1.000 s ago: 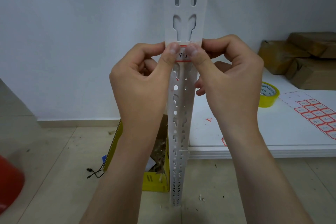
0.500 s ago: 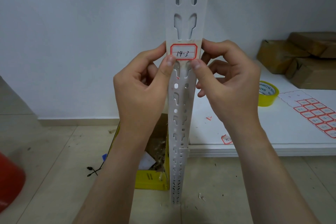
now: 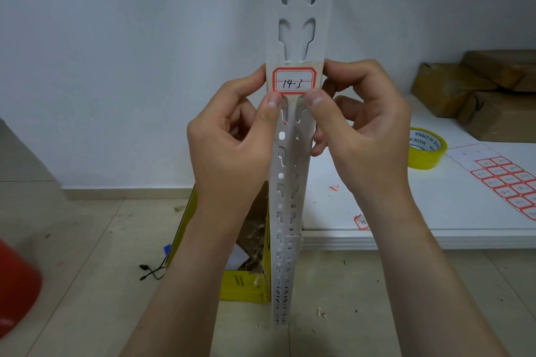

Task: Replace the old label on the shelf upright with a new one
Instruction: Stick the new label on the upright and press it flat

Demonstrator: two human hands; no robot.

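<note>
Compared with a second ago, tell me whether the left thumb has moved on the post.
Yes. The left thumb slid down the post: it covered the label then, and now presses at its bottom edge.

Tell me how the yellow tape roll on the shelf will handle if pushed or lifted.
The yellow roll of packing tape lies flat on the white shelf board, so a nudge would probably slide it rather than roll it. A hollow ring, it is likely light and stiff. Stood on edge, it could roll away.
</note>
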